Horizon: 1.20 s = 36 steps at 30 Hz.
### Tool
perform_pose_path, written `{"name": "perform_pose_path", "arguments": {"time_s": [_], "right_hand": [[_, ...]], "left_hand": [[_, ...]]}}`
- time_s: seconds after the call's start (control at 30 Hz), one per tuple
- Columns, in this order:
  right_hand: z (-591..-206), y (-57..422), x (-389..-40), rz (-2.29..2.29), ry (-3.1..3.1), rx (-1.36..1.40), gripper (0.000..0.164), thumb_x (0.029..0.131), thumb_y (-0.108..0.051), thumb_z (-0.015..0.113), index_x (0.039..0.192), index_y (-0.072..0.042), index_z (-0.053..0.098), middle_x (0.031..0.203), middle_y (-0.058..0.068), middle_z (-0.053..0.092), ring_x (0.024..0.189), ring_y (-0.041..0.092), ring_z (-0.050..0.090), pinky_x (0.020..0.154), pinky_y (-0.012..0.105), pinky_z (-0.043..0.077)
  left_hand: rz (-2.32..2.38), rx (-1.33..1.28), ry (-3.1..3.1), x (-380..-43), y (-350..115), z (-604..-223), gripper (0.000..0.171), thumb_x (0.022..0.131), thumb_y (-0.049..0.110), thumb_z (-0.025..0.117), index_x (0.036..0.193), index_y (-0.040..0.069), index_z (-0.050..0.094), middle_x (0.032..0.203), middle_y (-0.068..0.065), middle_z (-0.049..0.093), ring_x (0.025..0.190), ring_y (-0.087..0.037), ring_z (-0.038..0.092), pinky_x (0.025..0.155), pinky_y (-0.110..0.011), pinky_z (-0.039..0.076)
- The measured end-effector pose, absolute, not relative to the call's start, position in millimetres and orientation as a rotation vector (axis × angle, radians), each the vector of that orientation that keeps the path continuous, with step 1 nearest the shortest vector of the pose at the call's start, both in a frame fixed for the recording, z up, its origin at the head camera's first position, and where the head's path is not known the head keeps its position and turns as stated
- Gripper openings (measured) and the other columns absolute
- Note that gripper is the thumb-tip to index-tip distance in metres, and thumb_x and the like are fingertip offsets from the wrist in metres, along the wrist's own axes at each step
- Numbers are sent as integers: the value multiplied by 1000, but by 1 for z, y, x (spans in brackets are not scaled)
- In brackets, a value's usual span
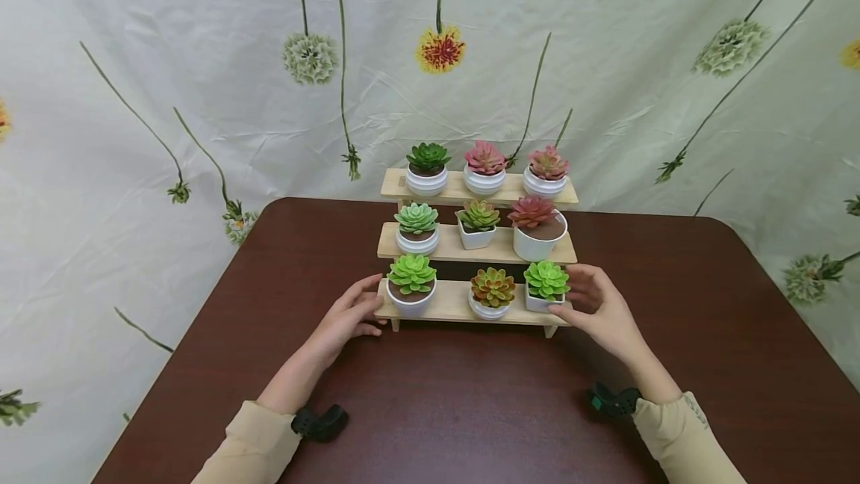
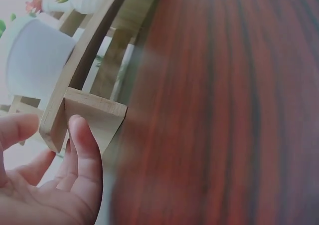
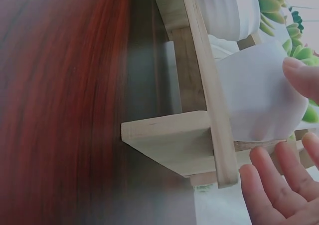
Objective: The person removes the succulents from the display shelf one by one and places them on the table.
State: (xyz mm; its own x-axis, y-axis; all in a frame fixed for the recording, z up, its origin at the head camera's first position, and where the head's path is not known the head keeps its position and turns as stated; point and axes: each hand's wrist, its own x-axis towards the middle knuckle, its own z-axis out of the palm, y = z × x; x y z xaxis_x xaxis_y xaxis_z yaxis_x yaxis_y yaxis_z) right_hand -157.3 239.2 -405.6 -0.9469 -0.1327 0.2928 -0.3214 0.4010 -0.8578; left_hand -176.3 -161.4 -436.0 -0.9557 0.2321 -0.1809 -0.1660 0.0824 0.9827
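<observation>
A three-tier wooden stand [image 1: 457,310] bears potted succulents in white pots. By the left end of its lowest shelf is my left hand [image 1: 347,317], thumb above the board and fingers about its end and under it, close to the leg [image 2: 94,108]. Nearest that hand is a bright green succulent in a round pot [image 1: 411,306]. My right hand [image 1: 605,312] is around the right end, relaxed fingers and thumb either side of a square pot [image 3: 264,95] with a bright green succulent [image 1: 547,280]. An orange-brown succulent [image 1: 493,287] sits between these two pots.
On the middle shelf [image 1: 499,249] stand pale green, yellow-green and red succulents. The top shelf [image 1: 457,184] bears one dark green and two pink ones. The stand rests on a dark red-brown table [image 1: 457,409], before a white flowered cloth [image 1: 235,58]. Each wrist wears a black band.
</observation>
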Motion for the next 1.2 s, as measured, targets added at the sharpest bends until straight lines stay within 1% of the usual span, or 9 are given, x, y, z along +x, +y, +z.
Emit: {"name": "perform_pose_path", "arguments": {"time_s": [0.17, 0.4, 0.53, 0.73, 1.0, 1.1, 1.2], "right_hand": [[-412, 239, -162, 1632, -2472, 423, 63, 76, -3, 78, 129, 0, 43, 123, 17, 53, 102, 1, 54, 85, 16, 47], [-414, 240, -166, 1689, -2450, 434, 64, 75, 1, 77, 128, 4, 41, 121, 20, 52, 100, 3, 55, 85, 16, 46], [-412, 241, -167, 1687, -2467, 433, 63, 75, 0, 77, 128, 4, 43, 121, 20, 53, 100, 3, 55, 85, 16, 46], [-412, 242, -169, 1654, -2510, 421, 61, 76, -5, 78, 127, 3, 47, 118, 18, 55, 98, 3, 57, 83, 16, 47], [-405, 245, -167, 1646, -2579, 278, 58, 77, -12, 79, 125, 1, 49, 115, 17, 56, 92, 4, 60, 80, 17, 49], [-400, 246, -163, 1659, -2547, 268, 56, 77, -10, 78, 124, 2, 49, 112, 16, 56, 90, 3, 60, 79, 17, 50], [-394, 245, -160, 1687, -2507, 278, 55, 77, -5, 77, 123, 4, 48, 109, 12, 57, 89, 3, 61, 78, 17, 50]], "left_hand": [[2004, 94, 2004, -176, -165, -442, 54, 98, 16, 51, 147, 12, 29, 126, -21, 47, 87, -20, 59, 72, -31, 53], [2027, 135, 1974, -175, -168, -445, 57, 97, 18, 54, 147, 12, 29, 123, -18, 49, 88, -19, 59, 74, -31, 53], [2030, 159, 1976, -176, -170, -447, 57, 96, 19, 55, 147, 13, 30, 120, -15, 51, 88, -19, 59, 74, -31, 53], [2028, 181, 1992, -176, -173, -449, 58, 96, 20, 55, 148, 11, 29, 115, -11, 53, 88, -20, 59, 74, -32, 54], [2032, 217, 1984, -177, -173, -450, 58, 96, 21, 55, 148, 13, 30, 114, -11, 54, 89, -20, 60, 75, -33, 54], [2034, 218, 1978, -178, -172, -451, 58, 97, 20, 55, 148, 12, 29, 113, -10, 55, 89, -20, 60, 75, -33, 54], [2035, 220, 1976, -178, -172, -452, 58, 97, 19, 55, 148, 12, 29, 113, -10, 55, 89, -20, 60, 75, -33, 54]]}}
